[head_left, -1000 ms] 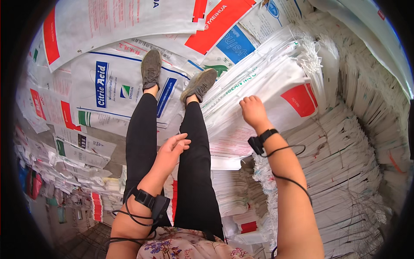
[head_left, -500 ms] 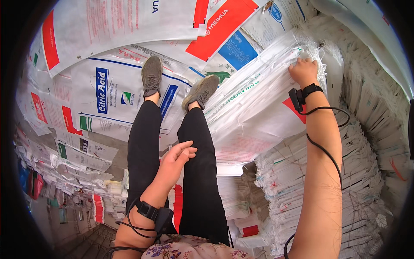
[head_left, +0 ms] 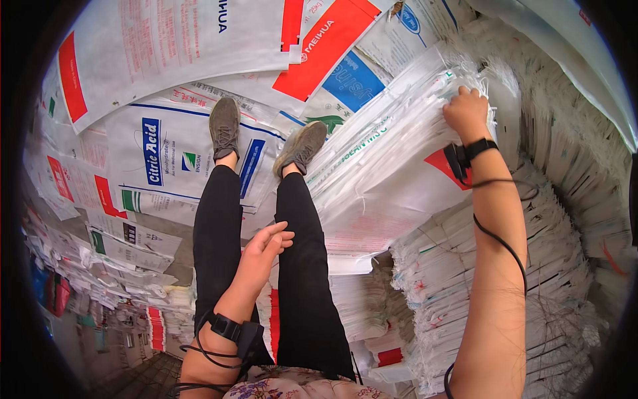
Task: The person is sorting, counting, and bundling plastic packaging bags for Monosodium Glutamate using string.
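A pile of flat white woven sacks (head_left: 392, 199) lies at my right, edges together, with faint green and red print. My right hand (head_left: 465, 112) is at the pile's far right end, fingers curled down and closed on the frayed sack edge; the fingertips are partly hidden. My left hand (head_left: 266, 243) hovers over my thighs, holding nothing, with its fingers loosely stretched and slightly bent. Both wrists carry a black strapped device with a cable.
Printed white sacks (head_left: 193, 153) cover the floor around my shoes (head_left: 226, 126). Tall stacks of folded sacks (head_left: 492, 279) stand at the right, and a frayed sack wall (head_left: 565, 153) rises beyond. More sack piles (head_left: 126, 292) lie at the left.
The whole view has shifted slightly, moving the floor sacks leftward in the picture. My right hand stays at the pile's end, its knuckles a little more raised. My left hand keeps its pose.
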Tool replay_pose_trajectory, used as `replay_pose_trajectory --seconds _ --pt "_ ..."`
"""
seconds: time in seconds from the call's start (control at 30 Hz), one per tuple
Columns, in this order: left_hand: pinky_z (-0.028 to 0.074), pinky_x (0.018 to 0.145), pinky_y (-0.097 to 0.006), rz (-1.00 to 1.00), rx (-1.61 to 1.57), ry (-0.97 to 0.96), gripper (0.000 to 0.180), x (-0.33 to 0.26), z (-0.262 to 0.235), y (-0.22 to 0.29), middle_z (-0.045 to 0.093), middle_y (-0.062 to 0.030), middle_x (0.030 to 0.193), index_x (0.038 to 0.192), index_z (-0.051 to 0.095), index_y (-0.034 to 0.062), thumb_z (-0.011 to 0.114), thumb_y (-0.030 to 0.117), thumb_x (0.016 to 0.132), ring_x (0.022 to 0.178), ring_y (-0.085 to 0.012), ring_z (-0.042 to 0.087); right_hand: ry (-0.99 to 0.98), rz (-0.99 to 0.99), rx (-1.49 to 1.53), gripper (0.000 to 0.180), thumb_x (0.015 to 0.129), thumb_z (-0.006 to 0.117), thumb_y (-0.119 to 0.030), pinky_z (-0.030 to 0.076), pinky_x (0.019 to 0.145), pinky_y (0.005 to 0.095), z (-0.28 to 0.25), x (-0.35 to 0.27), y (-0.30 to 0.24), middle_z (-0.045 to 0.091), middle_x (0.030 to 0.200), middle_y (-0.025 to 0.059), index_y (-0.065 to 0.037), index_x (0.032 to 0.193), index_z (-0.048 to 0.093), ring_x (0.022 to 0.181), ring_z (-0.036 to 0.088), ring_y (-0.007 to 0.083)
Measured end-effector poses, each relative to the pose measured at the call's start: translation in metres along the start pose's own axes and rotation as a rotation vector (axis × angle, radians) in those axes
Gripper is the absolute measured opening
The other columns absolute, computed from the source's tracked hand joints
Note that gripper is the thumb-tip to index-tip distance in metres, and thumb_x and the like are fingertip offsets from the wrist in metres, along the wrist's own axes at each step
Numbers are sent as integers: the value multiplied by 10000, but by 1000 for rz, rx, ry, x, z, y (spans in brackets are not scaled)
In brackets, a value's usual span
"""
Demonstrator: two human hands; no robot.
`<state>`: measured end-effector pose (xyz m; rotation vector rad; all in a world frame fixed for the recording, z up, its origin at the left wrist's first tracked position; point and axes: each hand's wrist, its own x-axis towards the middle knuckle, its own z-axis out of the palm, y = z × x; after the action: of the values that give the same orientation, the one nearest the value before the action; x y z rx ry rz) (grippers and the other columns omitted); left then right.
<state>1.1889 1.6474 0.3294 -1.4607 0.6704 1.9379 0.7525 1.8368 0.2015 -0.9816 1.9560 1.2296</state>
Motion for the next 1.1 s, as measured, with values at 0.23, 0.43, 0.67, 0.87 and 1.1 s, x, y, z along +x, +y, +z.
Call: replay_pose_trajectory --seconds 0.23,0.43,0.67,0.87,1.1 --pt "425 898 -283 1 -46 -12 395 -1 9 2 612 -116 1143 1287 483 -8 449 223 968 1021 -164 578 181 35 109 284 758 547 -280 416 778 437 5 -92 9 588 963 71 -54 794 715 956 532 265" --pt "426 895 -275 8 -74 -8 389 1 11 5 613 -111 1142 1284 487 -3 453 220 967 1016 -157 579 237 -13 115 269 741 568 -281 419 772 437 8 -70 10 594 969 74 -58 772 716 926 530 267" --pt "433 876 -263 39 -89 -21 375 -1 11 7 614 -107 1145 1279 489 -3 457 204 968 995 -145 584 462 -3 295 272 852 521 -253 337 992 471 13 -53 -12 547 1253 118 -106 1025 671 1274 401 319" --pt "433 860 -253 57 -75 25 387 -5 5 -3 614 -107 1145 1283 477 -2 447 226 972 990 -144 586 386 -191 638 382 783 574 -149 322 987 513 24 -162 -102 420 1388 130 -111 1163 593 1294 368 329" --pt "468 805 -268 147 39 190 393 -8 -18 -37 624 -149 1129 1263 480 -47 462 163 932 955 -175 615 -367 -303 1363 361 877 450 -248 436 912 446 75 -346 -179 611 1089 234 -38 1123 612 1049 559 387"
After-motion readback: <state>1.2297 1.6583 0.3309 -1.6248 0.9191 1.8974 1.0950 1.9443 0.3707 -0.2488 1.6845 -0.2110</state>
